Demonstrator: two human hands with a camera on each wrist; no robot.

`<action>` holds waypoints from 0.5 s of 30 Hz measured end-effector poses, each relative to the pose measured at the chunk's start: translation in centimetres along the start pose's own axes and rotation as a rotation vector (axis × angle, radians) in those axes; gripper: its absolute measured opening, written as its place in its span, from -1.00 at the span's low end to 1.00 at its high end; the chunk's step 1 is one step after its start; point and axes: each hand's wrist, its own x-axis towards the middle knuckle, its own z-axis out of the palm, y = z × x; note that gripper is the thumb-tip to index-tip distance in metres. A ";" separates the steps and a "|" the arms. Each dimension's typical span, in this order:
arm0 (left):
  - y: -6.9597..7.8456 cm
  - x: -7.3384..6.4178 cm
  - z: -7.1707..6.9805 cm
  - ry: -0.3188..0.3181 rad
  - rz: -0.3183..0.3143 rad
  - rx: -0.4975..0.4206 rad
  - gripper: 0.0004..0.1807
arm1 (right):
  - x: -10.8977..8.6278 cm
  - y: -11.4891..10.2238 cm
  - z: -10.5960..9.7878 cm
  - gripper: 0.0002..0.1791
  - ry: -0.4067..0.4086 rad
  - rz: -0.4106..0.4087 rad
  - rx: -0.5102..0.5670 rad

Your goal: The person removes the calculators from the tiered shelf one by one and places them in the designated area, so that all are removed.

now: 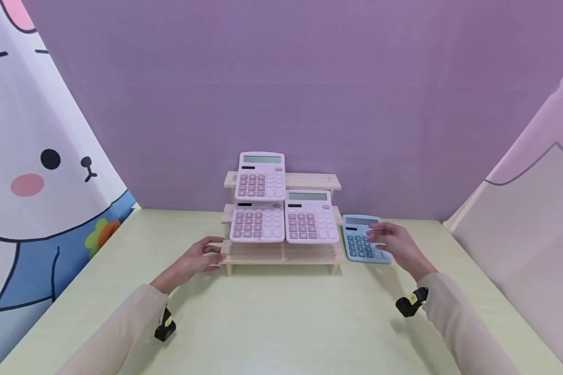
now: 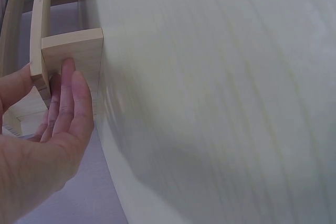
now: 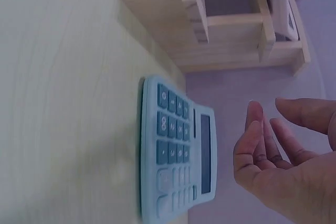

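Note:
A small three-step wooden display rack (image 1: 281,252) stands on the table. My left hand (image 1: 200,260) is at the left end of its lowest step; in the left wrist view the thumb lies on the upper side of the board (image 2: 39,35) and the fingers reach beneath it, against the rack's leg (image 2: 73,45). My right hand (image 1: 396,245) hovers over a blue calculator (image 1: 360,245) lying to the right of the rack. Its fingers are loosely bent with nothing between them, and the right wrist view shows the calculator (image 3: 173,156) apart from the fingertips.
Three pink calculators lean on the rack: one on the top step (image 1: 261,177), one below it (image 1: 258,224) and one beside that (image 1: 311,219). Behind hangs a purple cloth (image 1: 281,94); printed cloth (image 1: 37,156) stands at the left and pink cloth (image 1: 535,208) at the right.

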 end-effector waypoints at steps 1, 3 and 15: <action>0.0 0.0 0.0 0.001 0.000 0.001 -0.37 | 0.1 -0.2 0.2 -0.47 0.002 0.007 -0.001; 0.0 0.0 0.0 0.001 0.000 0.006 -0.37 | 0.2 -0.7 0.7 -0.47 0.006 0.019 0.005; 0.1 0.0 0.0 0.003 0.002 0.008 -0.38 | 0.5 -4.4 2.6 -0.52 -0.019 -0.002 0.029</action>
